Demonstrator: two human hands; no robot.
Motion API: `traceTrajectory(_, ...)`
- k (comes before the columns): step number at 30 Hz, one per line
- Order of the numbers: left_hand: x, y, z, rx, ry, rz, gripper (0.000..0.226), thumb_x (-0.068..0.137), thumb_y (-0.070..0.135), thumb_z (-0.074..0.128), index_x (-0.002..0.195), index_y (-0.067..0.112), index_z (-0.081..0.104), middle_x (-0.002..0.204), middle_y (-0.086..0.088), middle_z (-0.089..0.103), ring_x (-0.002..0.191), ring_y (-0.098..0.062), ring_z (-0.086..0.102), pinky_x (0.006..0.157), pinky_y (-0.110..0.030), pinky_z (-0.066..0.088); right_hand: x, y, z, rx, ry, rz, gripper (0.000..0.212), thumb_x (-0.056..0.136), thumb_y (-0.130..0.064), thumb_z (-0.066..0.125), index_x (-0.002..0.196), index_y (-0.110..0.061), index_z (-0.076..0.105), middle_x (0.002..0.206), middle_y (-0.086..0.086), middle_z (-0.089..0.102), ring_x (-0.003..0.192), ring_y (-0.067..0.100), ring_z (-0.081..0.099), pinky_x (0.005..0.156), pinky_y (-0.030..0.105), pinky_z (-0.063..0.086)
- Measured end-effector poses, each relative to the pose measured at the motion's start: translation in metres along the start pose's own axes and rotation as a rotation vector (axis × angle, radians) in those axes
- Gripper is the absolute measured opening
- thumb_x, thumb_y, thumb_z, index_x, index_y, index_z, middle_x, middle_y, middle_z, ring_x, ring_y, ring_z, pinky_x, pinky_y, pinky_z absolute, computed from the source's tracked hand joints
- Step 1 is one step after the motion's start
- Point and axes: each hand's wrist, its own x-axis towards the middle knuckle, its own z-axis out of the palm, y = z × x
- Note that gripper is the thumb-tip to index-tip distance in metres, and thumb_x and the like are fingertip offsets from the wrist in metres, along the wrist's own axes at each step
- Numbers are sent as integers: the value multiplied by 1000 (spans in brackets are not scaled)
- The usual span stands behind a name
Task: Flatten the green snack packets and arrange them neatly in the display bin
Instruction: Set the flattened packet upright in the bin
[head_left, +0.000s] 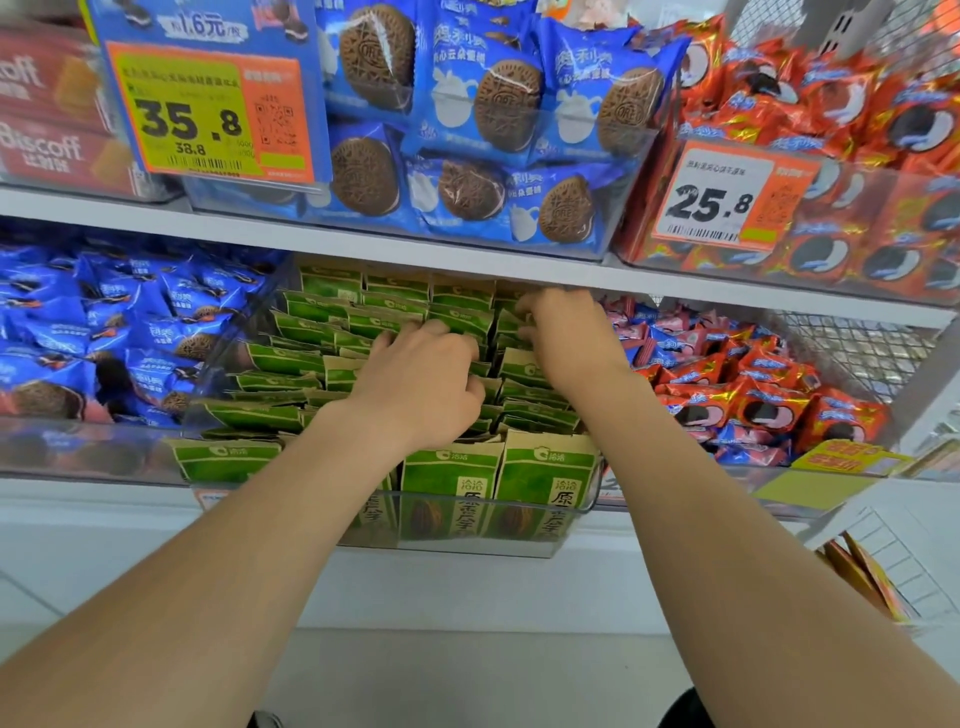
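Several green and tan snack packets stand in rows inside a clear plastic display bin on the lower shelf. My left hand lies over the middle rows, its fingers curled down into the packet tops. My right hand reaches further back on the right side of the bin, fingers bent among the rear packets. Whether either hand actually pinches a packet is hidden by the fingers. The front row shows full packet faces through the bin wall.
Blue cookie packets fill the bin to the left; red and blue packets fill the one to the right. The white shelf board hangs just above the green bin. A wire basket sits far right.
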Motion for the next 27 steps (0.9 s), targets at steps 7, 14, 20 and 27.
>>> traceTrajectory(7, -7, 0, 0, -44, 33, 50, 35, 107, 33, 48, 136, 24, 65, 140, -4, 65, 133, -29, 57, 125, -58, 28, -19, -8, -12, -204, -2, -57, 24, 98, 1, 62, 116, -10, 72, 112, 18, 70, 107, 41, 67, 89, 45, 51)
traceTrajectory(14, -19, -1, -10, -123, 65, 58, 42, 108, 33, 51, 147, 23, 60, 142, -5, 66, 131, -28, 61, 120, -53, 40, -59, 4, -36, -260, 129, -250, 22, 90, -3, 63, 104, -19, 71, 83, -1, 60, 79, 33, 68, 58, 35, 37)
traceTrajectory(20, -37, 10, -20, -260, 173, 59, 38, 107, 27, 55, 145, 26, 61, 111, 3, 74, 65, -4, 69, 78, -32, 58, -95, 13, -59, -11, 684, -291, 15, 99, -17, 60, 92, -12, 72, 79, 2, 65, 53, 22, 55, 44, 28, 36)
traceTrajectory(27, -57, 31, -37, -559, 600, 103, 30, 113, 25, 43, 122, 18, 71, 86, 9, 69, 70, -1, 60, 66, -16, 42, -127, -8, -82, 387, 989, -152, 17, 108, -7, 56, 111, 0, 71, 101, 13, 66, 83, 25, 58, 66, 32, 47)
